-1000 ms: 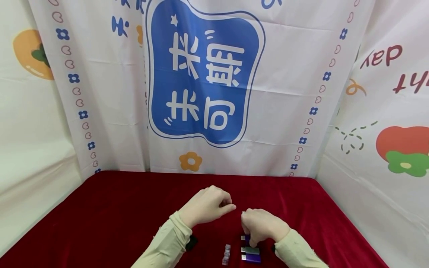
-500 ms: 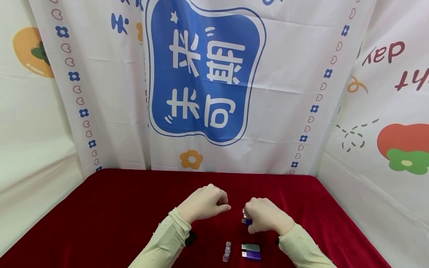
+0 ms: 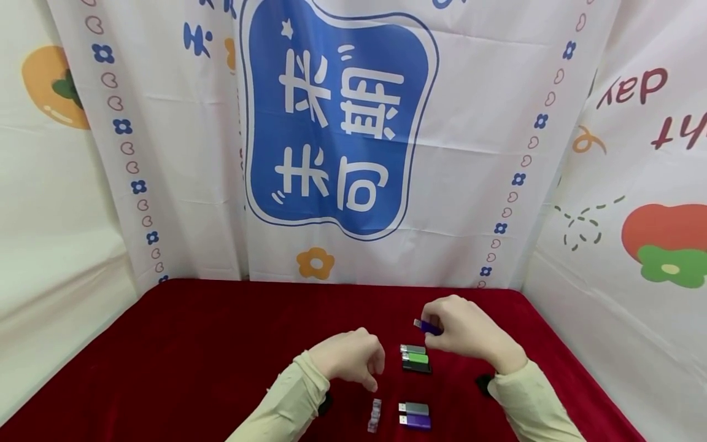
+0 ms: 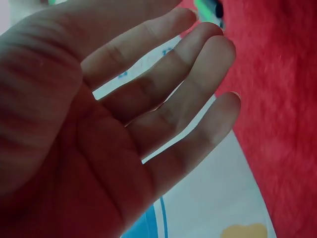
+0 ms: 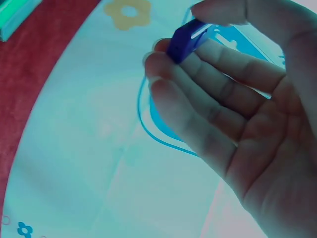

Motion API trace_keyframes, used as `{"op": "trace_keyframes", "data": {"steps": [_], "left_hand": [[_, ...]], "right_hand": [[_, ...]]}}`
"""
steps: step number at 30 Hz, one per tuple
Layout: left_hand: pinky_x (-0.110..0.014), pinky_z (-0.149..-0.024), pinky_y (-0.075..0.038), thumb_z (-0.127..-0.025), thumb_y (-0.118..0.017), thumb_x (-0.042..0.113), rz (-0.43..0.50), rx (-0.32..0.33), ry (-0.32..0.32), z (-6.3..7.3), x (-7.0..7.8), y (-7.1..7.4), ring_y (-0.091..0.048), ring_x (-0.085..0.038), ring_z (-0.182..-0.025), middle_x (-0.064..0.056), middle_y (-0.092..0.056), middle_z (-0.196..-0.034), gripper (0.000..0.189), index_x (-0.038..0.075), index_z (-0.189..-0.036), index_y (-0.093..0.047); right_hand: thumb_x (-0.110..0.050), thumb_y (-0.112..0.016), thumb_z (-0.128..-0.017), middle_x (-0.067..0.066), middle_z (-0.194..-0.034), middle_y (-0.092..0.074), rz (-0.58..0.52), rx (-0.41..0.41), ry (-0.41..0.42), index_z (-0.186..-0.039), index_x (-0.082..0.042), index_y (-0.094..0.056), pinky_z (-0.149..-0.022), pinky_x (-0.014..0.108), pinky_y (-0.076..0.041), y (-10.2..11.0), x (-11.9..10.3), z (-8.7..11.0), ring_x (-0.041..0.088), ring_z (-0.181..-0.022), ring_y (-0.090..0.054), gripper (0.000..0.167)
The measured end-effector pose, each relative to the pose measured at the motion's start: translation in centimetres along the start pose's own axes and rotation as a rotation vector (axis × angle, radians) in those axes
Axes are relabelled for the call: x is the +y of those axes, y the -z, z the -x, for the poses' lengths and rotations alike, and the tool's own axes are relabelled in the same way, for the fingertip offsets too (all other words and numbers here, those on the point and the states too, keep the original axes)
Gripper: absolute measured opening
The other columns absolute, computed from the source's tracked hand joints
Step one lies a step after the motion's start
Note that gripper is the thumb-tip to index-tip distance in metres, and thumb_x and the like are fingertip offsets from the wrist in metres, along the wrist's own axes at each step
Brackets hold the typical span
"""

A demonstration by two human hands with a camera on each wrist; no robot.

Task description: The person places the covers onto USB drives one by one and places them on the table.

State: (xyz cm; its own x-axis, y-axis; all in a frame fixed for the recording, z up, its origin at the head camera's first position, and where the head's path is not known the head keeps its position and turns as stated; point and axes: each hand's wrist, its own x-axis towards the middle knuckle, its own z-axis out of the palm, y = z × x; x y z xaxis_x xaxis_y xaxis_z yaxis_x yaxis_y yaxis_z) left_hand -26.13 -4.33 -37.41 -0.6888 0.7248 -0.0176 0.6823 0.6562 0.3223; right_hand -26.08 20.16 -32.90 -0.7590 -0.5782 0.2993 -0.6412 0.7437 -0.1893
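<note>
My right hand (image 3: 466,328) pinches a purple USB stick (image 3: 429,327) between thumb and fingertips, its metal plug pointing left. The right wrist view shows the same purple stick (image 5: 187,40) at the fingertips. Just below this hand on the red cloth lie a grey USB stick (image 3: 414,349), a green one (image 3: 417,358) and a black one (image 3: 417,367), side by side. My left hand (image 3: 350,358) hovers with loosely bent fingers and holds nothing; in the left wrist view its palm (image 4: 104,163) is bare. Below it lies a small row of clear plastic caps (image 3: 374,416).
Nearer the front, another grey USB stick (image 3: 415,409) and a second purple one (image 3: 415,422) lie together. The red cloth (image 3: 221,362) covers the table, and a printed white curtain (image 3: 475,202) hangs behind it and along both sides.
My right hand has carried the purple stick from the front group up past the grey, green and black sticks, uncovering them. My left hand has come down toward the clear caps.
</note>
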Motion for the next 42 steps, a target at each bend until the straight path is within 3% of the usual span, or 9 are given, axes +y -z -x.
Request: {"op": "trace_keyframes", "data": {"steps": [9,14,32,42], "left_hand": [[-0.016,-0.055,-0.045,-0.068,-0.092,0.015,-0.020,-0.086,0.014,-0.8,0.9,-1.9,-0.054,0.002,-0.062,0.015,-0.059,-0.069,0.021,0.018,-0.078,-0.073],[-0.016,-0.054,-0.045,-0.066,-0.093,0.013,-0.034,-0.083,0.025,-0.8,1.2,-2.3,-0.053,0.002,-0.059,0.016,-0.056,-0.065,0.024,0.019,-0.075,-0.072],[-0.014,-0.053,-0.043,-0.064,-0.093,0.009,-0.102,-0.059,-0.023,-0.9,1.5,-2.9,-0.050,0.003,-0.057,0.017,-0.054,-0.061,0.025,0.020,-0.070,-0.072],[-0.014,-0.052,-0.042,-0.060,-0.096,0.013,-0.121,-0.065,0.007,-0.9,1.7,-3.2,-0.050,0.004,-0.055,0.017,-0.054,-0.061,0.028,0.020,-0.070,-0.071]], "right_hand": [[-0.011,-0.079,-0.078,-0.016,-0.072,-0.055,-0.067,0.063,0.074,-0.083,-0.023,-0.067,-0.057,0.023,-0.049,1.6,-0.7,0.6,0.007,-0.060,-0.054,0.018],[-0.011,-0.078,-0.078,-0.015,-0.073,-0.056,-0.076,0.075,0.106,-0.085,-0.021,-0.068,-0.058,0.023,-0.049,2.0,-1.1,0.8,0.013,-0.062,-0.057,0.016],[-0.011,-0.077,-0.079,-0.016,-0.074,-0.056,-0.096,0.072,0.126,-0.085,-0.025,-0.066,-0.058,0.023,-0.049,2.0,-1.3,0.8,0.007,-0.062,-0.054,0.018],[-0.007,-0.076,-0.079,-0.016,-0.074,-0.056,-0.104,0.077,0.158,-0.084,-0.024,-0.066,-0.058,0.023,-0.048,1.7,-1.5,0.7,0.006,-0.063,-0.054,0.020]]}}
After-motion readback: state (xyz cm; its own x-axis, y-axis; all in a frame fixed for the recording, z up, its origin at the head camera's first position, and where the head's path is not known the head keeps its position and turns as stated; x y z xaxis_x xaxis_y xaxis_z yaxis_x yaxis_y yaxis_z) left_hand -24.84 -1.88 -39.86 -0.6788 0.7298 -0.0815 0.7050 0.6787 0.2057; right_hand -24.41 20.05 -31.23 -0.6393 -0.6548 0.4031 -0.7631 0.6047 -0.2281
